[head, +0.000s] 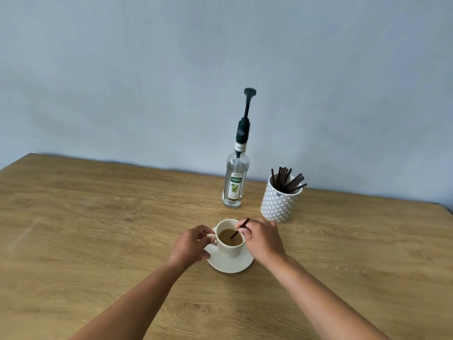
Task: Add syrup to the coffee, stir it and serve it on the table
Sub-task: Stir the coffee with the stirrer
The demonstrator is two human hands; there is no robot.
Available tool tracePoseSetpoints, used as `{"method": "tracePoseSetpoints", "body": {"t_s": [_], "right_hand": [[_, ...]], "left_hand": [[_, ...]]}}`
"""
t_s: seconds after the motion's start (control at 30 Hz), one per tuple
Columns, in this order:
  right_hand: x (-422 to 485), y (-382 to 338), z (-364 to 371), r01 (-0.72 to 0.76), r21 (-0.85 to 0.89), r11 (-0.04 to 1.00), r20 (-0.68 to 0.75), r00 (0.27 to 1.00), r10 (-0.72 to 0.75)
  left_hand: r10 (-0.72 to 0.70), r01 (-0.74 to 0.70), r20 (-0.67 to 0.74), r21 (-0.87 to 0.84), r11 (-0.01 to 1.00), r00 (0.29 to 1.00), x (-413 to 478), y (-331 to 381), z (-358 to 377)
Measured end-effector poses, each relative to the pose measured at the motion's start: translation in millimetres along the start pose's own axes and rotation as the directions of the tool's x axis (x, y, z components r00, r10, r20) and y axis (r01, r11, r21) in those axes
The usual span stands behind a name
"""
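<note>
A pale blue-grey wall (122, 82) is seen behind a wooden table (98, 217) filling the lower frame. Right of centre, a clear syrup bottle (234, 182) stands upright, fitted with a dark pump; "TEISSEIRE" and "MOJITO" can be read on its label. Just to its right, a patterned white holder (279, 204) is filled with dark stirrers. Below the bottle, a white cup (230, 238) of coffee is set on a saucer (230, 263). The cup's handle is pinched by the left hand (191, 244). A dark stirrer (239, 228), tilted, its lower end dipped in the coffee, is gripped by the right hand (262, 239).
</note>
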State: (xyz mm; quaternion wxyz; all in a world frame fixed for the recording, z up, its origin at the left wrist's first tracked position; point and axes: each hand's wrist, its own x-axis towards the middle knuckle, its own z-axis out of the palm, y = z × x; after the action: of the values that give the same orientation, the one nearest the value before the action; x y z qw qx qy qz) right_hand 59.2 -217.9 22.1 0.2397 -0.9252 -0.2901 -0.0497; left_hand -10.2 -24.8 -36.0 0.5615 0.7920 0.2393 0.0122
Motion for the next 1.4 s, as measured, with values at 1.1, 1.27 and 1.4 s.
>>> {"method": "tracePoseSetpoints", "body": {"t_s": [1.1,1.27,1.4], "right_hand": [[10.6,-12.8,1.7,-0.03,0.124,0.992,0.052,0.998,0.023],[15.2,-3.3,-8.4,-0.03,-0.065,0.997,0.019,0.999,0.032],[9.8,-1.5,-10.5,-0.029,-0.067,0.997,0.06,0.998,0.033]], "left_hand": [[0.016,-0.016,0.007,0.016,1.0,1.0,-2.2,2.0,-1.5],[0.006,-0.006,0.008,0.011,1.0,1.0,-2.6,2.4,-1.7],[0.007,-0.007,0.005,-0.005,1.0,1.0,-2.8,2.4,-1.2]]}}
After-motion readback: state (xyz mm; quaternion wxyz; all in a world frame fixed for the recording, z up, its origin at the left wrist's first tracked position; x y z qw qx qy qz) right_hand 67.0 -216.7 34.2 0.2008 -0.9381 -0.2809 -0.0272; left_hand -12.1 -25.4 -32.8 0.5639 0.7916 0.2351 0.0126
